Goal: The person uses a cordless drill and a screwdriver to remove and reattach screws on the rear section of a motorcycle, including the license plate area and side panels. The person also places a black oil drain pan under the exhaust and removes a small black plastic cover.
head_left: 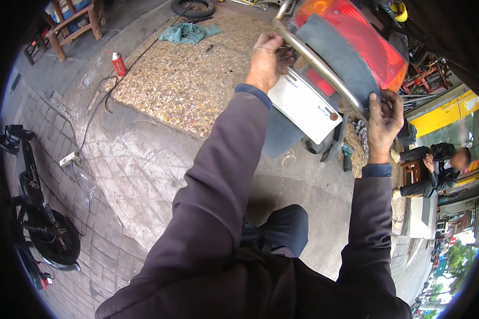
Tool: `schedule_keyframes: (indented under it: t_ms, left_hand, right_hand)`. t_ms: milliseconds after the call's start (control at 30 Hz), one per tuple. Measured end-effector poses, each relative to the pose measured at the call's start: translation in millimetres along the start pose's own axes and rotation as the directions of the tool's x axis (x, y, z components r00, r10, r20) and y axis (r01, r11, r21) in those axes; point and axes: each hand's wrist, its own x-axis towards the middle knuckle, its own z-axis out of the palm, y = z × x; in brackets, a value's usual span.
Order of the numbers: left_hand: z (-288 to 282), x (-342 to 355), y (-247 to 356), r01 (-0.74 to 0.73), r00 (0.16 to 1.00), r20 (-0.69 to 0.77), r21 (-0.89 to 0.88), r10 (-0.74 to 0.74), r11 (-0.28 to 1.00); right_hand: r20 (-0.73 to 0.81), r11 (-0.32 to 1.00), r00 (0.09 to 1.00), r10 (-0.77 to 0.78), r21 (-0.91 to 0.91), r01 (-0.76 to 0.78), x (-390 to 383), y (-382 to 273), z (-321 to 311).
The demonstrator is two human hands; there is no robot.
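Note:
A bent metal tube bar (324,69) lies across the rear of a scooter, over its dark plastic tail cover (332,42). My left hand (269,59) grips the bar near its upper left bend, with curled fingers partly hidden behind it. At the bar's lower right end, my right hand (384,121) has its thumb against the tube and its other fingers bent around. The red and orange tail light (359,37) sits just beyond the bar. Below it, between my hands, is a white number plate (306,109), with a dark mudguard (277,133) underneath.
A red spray can (118,65), a teal rag (189,33) and a black tyre (192,7) are on the ground ahead. A cable runs to a power strip (68,159). A black kick scooter (37,202) stands left. A seated person (436,167) is at right.

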Motion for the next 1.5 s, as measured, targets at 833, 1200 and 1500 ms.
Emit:
schedule_keyframes:
  t_ms: [833,1200,1500]
  left_hand:
    - [20,-22,4,-0.067,0.992,-0.071,0.39,0.102,0.918]
    - [8,-19,-5,-0.205,0.979,0.093,0.424,0.182,0.882]
    - [19,-23,-6,-0.171,0.984,0.024,0.388,0.175,0.906]
  right_hand:
    - [-0.014,0.989,0.998,-0.056,-0.135,0.053,-5,-17,5]
    - [0.018,0.909,0.981,-0.193,-0.373,0.186,-27,0,-17]
    - [-0.12,0.895,0.972,-0.203,-0.425,0.134,-38,19,-3]
